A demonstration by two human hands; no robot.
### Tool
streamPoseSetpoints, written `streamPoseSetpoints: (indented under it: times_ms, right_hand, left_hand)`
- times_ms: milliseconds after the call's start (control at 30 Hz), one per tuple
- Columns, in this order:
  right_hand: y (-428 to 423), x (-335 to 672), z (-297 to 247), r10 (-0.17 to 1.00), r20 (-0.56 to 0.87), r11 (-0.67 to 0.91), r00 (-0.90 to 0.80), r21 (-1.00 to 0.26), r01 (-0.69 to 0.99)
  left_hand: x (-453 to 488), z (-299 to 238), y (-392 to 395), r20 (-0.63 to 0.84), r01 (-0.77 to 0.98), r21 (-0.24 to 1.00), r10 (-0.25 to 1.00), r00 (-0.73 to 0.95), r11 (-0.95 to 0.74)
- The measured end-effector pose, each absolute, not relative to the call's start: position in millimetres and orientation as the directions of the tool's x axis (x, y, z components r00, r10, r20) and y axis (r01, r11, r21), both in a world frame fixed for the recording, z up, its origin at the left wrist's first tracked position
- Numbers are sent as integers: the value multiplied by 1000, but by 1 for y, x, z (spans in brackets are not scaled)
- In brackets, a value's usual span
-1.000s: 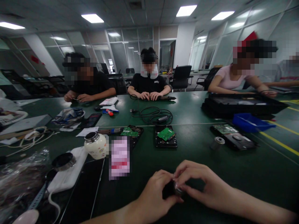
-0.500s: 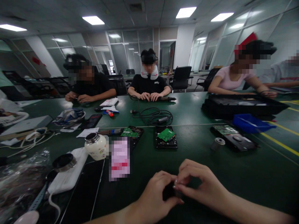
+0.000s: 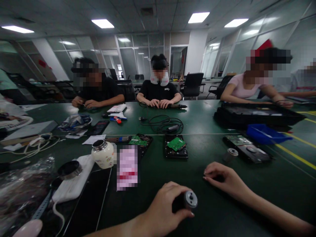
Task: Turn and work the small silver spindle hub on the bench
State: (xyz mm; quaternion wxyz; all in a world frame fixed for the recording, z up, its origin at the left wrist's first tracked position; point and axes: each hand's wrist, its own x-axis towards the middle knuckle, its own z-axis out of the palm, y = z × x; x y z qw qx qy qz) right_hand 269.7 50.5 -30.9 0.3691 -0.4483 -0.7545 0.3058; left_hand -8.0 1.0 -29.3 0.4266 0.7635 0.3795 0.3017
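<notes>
My left hand (image 3: 170,205) is wrapped around the side of a small metal cylinder that looks like an electric motor (image 3: 191,199). The round silver end, with small holes and a dark centre, faces up. To the right, my right hand (image 3: 219,176) hovers apart from it with thumb and fingertips pinched together; whatever they hold, if anything, is too small to make out. Beyond that hand stands a similar metal cylinder (image 3: 231,154) on the green table (image 3: 153,210). A hard drive (image 3: 249,148) lies beside this second cylinder.
Two more drives with green circuit boards (image 3: 176,144) lie ahead. At left are a cream flask (image 3: 103,154), a black tablet-like slab (image 3: 90,197), a white power bank-like block (image 3: 74,181) and plastic bags. A blue bin (image 3: 268,134) and black tray (image 3: 256,113) sit right. Co-workers sit opposite.
My right hand has come away from the cylinder's top and moved right and slightly up the view. The cylinder's silver end is now exposed; my left hand keeps its hold.
</notes>
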Motion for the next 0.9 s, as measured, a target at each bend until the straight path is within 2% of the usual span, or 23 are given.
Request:
streamPoseSetpoints:
  times_ms: [67,133,200,267,433,533,767,900]
  right_hand:
    - [48,269,-33,900,292,422,-324,-769,480]
    - [42,262,-22,886,371,462,-278,-755,466]
    - [34,248,-3,851,463,525,-247,-749,405]
    - [24,230,15,804,506,589,-311,-747,309]
    - [6,191,20,717,512,658,-473,-721,217]
    - [3,184,9,718,490,649,-494,-729,219]
    - [5,192,12,688,540,698,-485,-676,238]
    - [7,193,11,695,509,687,-508,-679,260]
  left_hand:
    - [-8,-29,1,136,325,879,837,530,-349]
    - [-8,-28,1,141,328,877,840,525,-352]
    - [-7,-29,2,149,328,873,839,523,-360]
    - [-7,-30,2,160,327,870,839,521,-369]
    - [-6,-36,2,207,290,873,836,508,-392]
    - [-7,-38,3,222,281,871,833,507,-404]
    - [-8,-36,3,209,288,871,831,516,-398]
    - [-8,-35,3,208,290,871,832,514,-397]
